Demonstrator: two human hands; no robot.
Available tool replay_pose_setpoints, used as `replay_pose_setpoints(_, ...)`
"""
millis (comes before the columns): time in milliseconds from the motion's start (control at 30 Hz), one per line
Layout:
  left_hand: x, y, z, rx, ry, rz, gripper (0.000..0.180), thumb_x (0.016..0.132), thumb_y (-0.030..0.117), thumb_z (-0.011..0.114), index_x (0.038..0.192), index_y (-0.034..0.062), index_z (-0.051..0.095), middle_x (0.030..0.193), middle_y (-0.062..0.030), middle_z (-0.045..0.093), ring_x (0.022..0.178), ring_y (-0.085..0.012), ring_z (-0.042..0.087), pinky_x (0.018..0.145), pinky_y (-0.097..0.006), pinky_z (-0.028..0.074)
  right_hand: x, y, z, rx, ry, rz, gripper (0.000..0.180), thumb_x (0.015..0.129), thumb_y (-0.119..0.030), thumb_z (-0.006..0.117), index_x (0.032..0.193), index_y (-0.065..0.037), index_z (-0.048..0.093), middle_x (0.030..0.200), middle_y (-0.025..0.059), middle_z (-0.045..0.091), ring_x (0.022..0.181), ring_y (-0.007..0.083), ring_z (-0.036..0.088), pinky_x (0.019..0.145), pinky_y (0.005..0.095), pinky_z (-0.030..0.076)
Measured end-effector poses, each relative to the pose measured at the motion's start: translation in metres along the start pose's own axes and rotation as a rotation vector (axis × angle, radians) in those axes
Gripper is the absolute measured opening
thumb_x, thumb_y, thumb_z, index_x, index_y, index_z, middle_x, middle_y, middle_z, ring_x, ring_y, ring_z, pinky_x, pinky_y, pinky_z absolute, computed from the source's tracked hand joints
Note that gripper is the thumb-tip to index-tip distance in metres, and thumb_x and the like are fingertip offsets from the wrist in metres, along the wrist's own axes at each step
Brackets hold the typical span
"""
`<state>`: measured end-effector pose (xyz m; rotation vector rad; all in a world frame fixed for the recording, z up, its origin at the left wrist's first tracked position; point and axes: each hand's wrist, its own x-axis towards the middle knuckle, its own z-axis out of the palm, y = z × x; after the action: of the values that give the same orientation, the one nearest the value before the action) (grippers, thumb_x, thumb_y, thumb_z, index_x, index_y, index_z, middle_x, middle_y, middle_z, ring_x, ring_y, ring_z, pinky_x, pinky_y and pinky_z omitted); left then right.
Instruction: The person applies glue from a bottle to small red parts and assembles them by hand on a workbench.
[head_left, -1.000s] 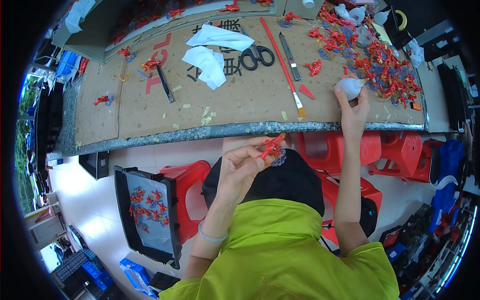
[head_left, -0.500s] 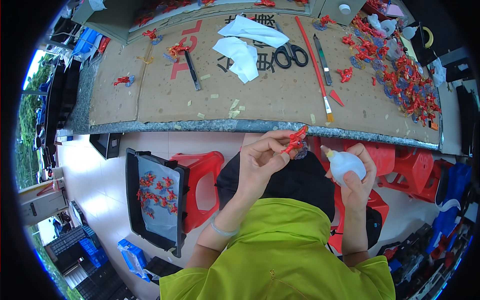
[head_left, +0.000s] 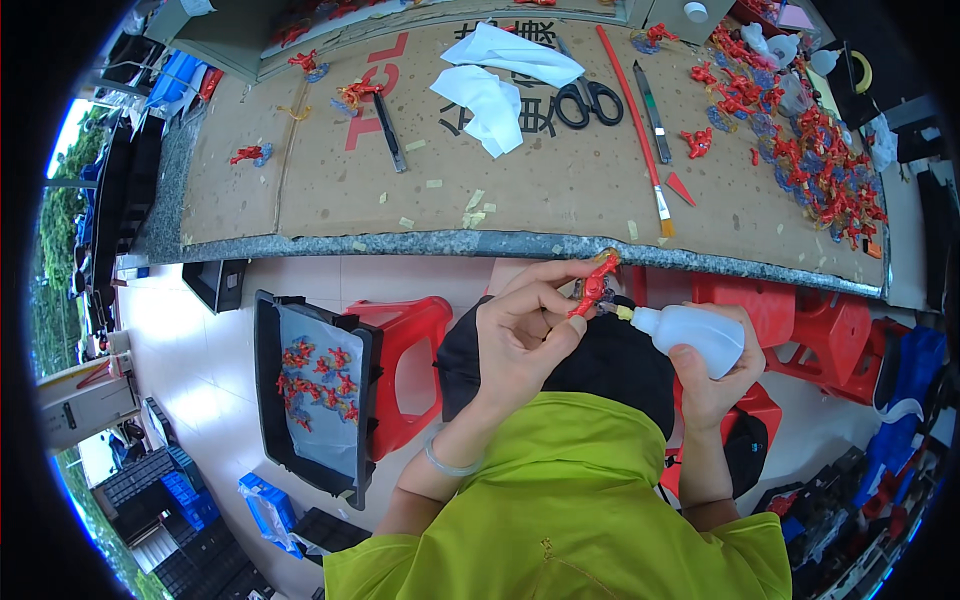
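My left hand (head_left: pixel 530 325) pinches a small red figurine (head_left: pixel 597 285) between thumb and fingers, just in front of the table's near edge. The figurine has a translucent bluish part, partly hidden by my fingers. My right hand (head_left: pixel 722 375) grips a whitish squeeze bottle (head_left: pixel 695 335), tilted so that its yellowish nozzle points left. The nozzle tip is at the figurine's right side; whether it touches cannot be made out. Both hands are above my dark-clothed lap.
Cardboard (head_left: pixel 340 200) covers the table, with black scissors (head_left: pixel 588 104), a brush (head_left: pixel 640 140), a craft knife (head_left: pixel 652 112), another cutter (head_left: pixel 389 132) and white tissues (head_left: pixel 490 105). Red figurines (head_left: pixel 825 185) pile up at right. A black tray (head_left: pixel 268 400) of figurines stands left beside a red stool (head_left: pixel 412 370).
My right hand has turned the squeeze bottle from pointing up-left to lying nearly level, bringing its nozzle to the figurine. My left hand has turned the figurine more upright.
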<state>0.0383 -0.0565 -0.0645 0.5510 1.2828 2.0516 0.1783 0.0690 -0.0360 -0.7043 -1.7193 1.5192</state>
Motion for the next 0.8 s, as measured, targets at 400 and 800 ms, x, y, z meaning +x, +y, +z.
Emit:
replay_pose_setpoints(400,0.0001,-0.0009,0.0011,0.044,0.012,0.035,0.008,0.076,-0.016,0.054,0.080,-0.0103,0.058,0.124,-0.0205,0.053,0.100,-0.0191,0.062,0.086,-0.029,0.052,0.0050,-0.0061,0.0004,-0.226,-0.073,-0.266,0.038,0.061,-0.002,0.079,0.093,0.005,0.062,0.073,0.0108,0.064,0.061,0.0120,0.060,0.053,0.0214,0.044)
replay_pose_setpoints(800,0.0004,-0.0010,-0.0014,0.110,0.007,0.094,0.007,0.076,-0.015,0.054,0.080,-0.0101,0.057,0.124,-0.0206,0.053,0.101,-0.0179,0.061,0.085,-0.028,0.052,0.0057,-0.0064,-0.0031,-0.204,-0.077,-0.268,0.038,0.063,-0.006,0.075,0.096,0.006,0.061,0.075,0.0119,0.064,0.062,0.0148,0.060,0.057,0.0236,0.047)
